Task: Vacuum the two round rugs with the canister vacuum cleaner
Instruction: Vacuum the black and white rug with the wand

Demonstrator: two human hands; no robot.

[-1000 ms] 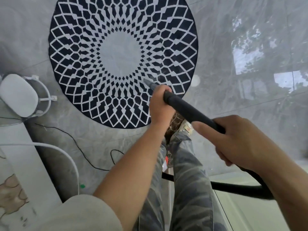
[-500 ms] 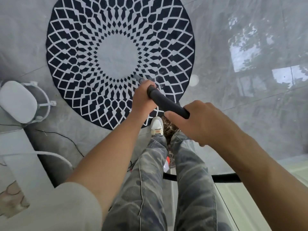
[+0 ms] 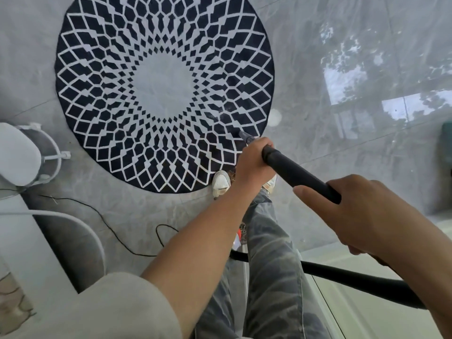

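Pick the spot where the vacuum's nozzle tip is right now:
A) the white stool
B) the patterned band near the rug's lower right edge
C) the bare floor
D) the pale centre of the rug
B: the nozzle pokes out ahead of the left hand, which grips the tube. Its tip lies over the dark patterned band of the rug, close to the lower right edge.

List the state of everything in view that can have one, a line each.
round rug: flat on the floor.
vacuum wand: tilted down toward the rug, held in both hands.
nozzle: tip at the rug's near right part; contact unclear.
left hand: grips the wand's front.
right hand: grips the wand further back.
hose: trails behind the legs.
black cable: loose on the floor.
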